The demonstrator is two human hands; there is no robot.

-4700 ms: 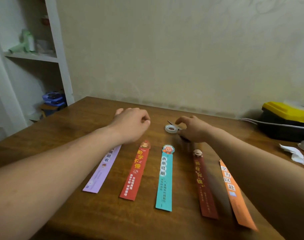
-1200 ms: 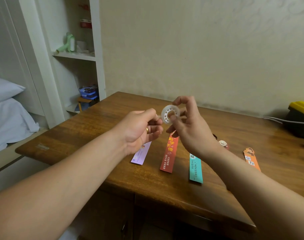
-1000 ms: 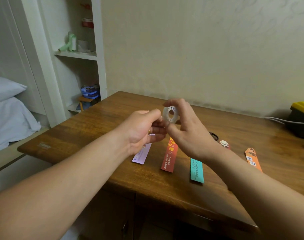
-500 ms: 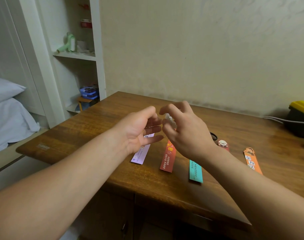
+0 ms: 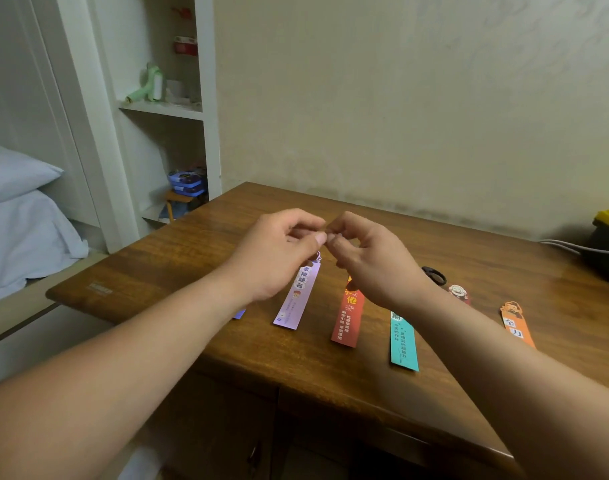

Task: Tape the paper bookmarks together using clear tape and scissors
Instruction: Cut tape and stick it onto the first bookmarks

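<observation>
The bed (image 5: 26,237) and a white shelf (image 5: 164,109) stand off the left end of the surface (image 5: 178,265), so its left corner and near edge drop to open floor. Above the wood the left hand (image 5: 275,258) has curled fingers, thumb and forefinger tips pressed to those of the right hand (image 5: 372,265), which is curled too. What they pinch is hidden, so I cannot tell whether either holds the tape; I judge the step is freeing a tape end (no roll shows anywhere on the wood). Under the hands lie the purple bookmark (image 5: 298,299) and the red bookmark (image 5: 347,317), then the teal bookmark (image 5: 403,344), whose near end sits closest to the near edge. The scissors (image 5: 433,275) show only a black handle loop just beyond the right wrist, with the dark red bookmark (image 5: 458,293) beside it and the orange bookmark (image 5: 514,323) further right, all apart. The next move likely calls for drawing out a strip and reaching right for the scissors. Bare wood lies on the far side toward the wall; a yellow-lidded box (image 5: 608,244) bounds the far right
</observation>
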